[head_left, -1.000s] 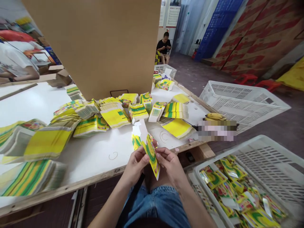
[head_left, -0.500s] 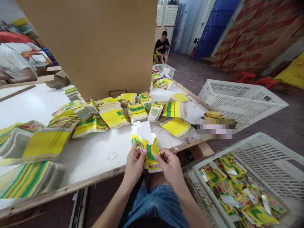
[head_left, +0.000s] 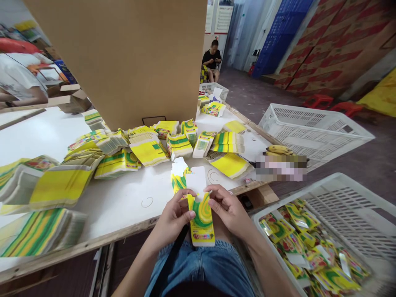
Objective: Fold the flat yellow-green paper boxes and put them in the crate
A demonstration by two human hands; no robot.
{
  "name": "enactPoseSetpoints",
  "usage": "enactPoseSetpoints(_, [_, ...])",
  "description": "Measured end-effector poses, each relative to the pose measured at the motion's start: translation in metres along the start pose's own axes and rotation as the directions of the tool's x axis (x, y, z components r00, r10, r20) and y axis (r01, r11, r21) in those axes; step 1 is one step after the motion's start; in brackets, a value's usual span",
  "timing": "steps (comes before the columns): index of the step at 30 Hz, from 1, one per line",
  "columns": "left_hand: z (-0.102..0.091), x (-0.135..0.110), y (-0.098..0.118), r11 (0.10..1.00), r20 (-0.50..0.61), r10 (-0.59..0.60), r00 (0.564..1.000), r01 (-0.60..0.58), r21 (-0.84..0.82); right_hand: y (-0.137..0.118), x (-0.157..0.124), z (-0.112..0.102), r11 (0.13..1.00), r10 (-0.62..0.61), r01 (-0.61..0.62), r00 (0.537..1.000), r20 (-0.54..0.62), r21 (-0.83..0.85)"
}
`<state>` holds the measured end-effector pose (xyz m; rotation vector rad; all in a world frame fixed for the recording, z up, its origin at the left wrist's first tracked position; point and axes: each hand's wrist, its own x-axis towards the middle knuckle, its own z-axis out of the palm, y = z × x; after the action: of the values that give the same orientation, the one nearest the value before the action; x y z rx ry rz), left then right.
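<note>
Both hands hold a small yellow and green carton (head_left: 201, 218) upright over my lap, just off the table's front edge. My left hand (head_left: 173, 215) pinches its left side with thumb and fingers. My right hand (head_left: 228, 209) grips the right side near the top. The carton's white flaps (head_left: 196, 180) stand open above my fingers. A second yellow piece (head_left: 177, 181) shows behind my left hand.
Stacks of flat yellow cartons (head_left: 148, 149) cover the white table (head_left: 117, 198). A tall cardboard sheet (head_left: 123, 57) stands behind them. A white crate (head_left: 321, 231) of yellow sachets sits at my right, another crate (head_left: 312, 128) beyond. A person (head_left: 213, 60) sits far back.
The carton went from folded flat and edge-on to opened into a box shape. It now hangs lower, front facing me, with both hands shifted up to its top.
</note>
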<state>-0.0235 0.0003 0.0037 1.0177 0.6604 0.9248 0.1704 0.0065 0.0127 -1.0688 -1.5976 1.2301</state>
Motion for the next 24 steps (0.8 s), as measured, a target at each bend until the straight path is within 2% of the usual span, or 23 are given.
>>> enactPoseSetpoints(3, [0.0, -0.001, -0.003, 0.998, 0.004, -0.024, 1.0, 0.024, -0.05, -0.004, 0.002, -0.004, 0.994, -0.026, 0.032, 0.998, 0.057, -0.1])
enactPoseSetpoints(8, [0.001, 0.0, 0.001, 0.986, 0.006, -0.044, 0.999, 0.044, -0.159, -0.005, 0.003, -0.005, 0.984, -0.049, 0.055, 0.998, 0.04, -0.171])
enactPoseSetpoints(10, [0.003, 0.002, 0.004, 0.984, -0.013, -0.077, 0.997, 0.074, -0.159, -0.001, 0.003, -0.004, 0.985, -0.056, 0.052, 0.998, -0.021, -0.164])
enactPoseSetpoints(14, [0.005, 0.007, 0.006, 0.988, -0.074, -0.074, 0.995, 0.063, -0.142, 0.01, 0.002, -0.003, 0.998, -0.04, 0.027, 0.968, -0.249, -0.055])
enactPoseSetpoints(16, [0.006, 0.009, 0.004, 0.99, -0.069, -0.055, 0.996, 0.046, -0.133, 0.013, 0.002, -0.004, 1.0, -0.024, 0.024, 0.96, -0.281, -0.005])
enactPoseSetpoints(20, [0.005, 0.009, 0.0, 0.994, -0.052, -0.02, 0.998, 0.015, -0.107, 0.007, 0.004, -0.008, 1.0, -0.028, 0.03, 0.982, -0.184, 0.006])
enactPoseSetpoints(24, [0.003, 0.008, -0.003, 1.0, -0.05, -0.016, 0.999, 0.015, -0.018, -0.004, 0.004, -0.014, 0.989, -0.112, 0.102, 0.99, -0.088, -0.105])
